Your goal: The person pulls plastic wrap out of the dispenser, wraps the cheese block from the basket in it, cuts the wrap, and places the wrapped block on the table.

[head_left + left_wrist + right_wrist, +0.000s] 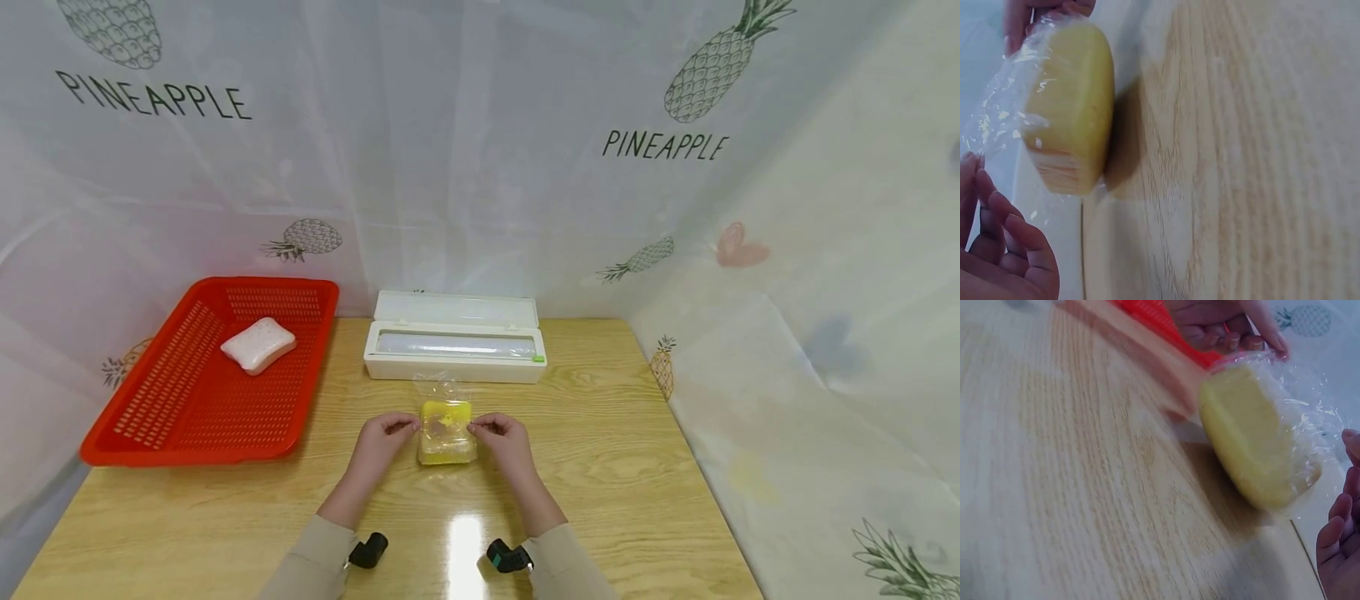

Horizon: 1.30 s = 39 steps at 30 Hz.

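A yellow block with rounded corners (447, 456), looking like a bar of soap, lies on the table between my hands. Clear cling film (444, 388) covers its top, crumpled, with a loose flap spreading beyond the far edge. At the block's left side my left hand (378, 443) pinches the film between thumb and forefinger. My right hand (510, 442) pinches the film the same way on the right. In the left wrist view the film (1004, 112) is drawn out from the yellow block (1079, 94) toward the fingers. The block's underside is hidden.
Behind the block stands a white cling film dispenser (453, 369), lid raised, a roll inside. A red plastic basket (187, 457) is at the left, holding a white block (258, 343). A pineapple-print curtain (465, 167) hangs behind the wooden table (615, 467).
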Motion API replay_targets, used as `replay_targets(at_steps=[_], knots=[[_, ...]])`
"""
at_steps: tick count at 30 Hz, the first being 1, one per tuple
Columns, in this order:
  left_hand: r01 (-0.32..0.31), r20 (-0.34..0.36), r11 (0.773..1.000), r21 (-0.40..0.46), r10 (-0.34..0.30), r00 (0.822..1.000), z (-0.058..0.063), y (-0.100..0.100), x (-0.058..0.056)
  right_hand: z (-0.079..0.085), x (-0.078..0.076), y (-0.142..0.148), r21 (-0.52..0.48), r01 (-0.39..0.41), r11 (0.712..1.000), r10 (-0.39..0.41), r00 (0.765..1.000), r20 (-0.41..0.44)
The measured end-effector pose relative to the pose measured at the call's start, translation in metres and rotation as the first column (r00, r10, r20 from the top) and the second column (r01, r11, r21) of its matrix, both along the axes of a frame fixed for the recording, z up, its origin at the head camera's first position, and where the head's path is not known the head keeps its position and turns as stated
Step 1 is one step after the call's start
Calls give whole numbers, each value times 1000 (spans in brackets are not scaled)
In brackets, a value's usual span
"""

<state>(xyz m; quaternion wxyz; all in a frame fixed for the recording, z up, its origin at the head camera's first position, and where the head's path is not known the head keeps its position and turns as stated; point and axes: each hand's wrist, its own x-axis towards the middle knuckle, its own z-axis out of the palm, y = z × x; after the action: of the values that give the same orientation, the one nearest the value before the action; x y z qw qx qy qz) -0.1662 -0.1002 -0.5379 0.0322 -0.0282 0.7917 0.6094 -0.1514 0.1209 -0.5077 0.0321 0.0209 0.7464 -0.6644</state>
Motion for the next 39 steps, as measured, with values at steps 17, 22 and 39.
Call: replay_targets(at_steps=[17,22,39], knots=[[-43,58,998,34,41,997,-28,3,-23,-58,-38,-3,-54,97,994,-95,995,36],[-42,50,994,102,37,998,-34,5,-19,-54,-32,-3,-108,45,993,-43,999,18],[70,-72,998,-5,-70,995,-32,24,1,-36,-6,-10,32,-50,998,55,988,-147]])
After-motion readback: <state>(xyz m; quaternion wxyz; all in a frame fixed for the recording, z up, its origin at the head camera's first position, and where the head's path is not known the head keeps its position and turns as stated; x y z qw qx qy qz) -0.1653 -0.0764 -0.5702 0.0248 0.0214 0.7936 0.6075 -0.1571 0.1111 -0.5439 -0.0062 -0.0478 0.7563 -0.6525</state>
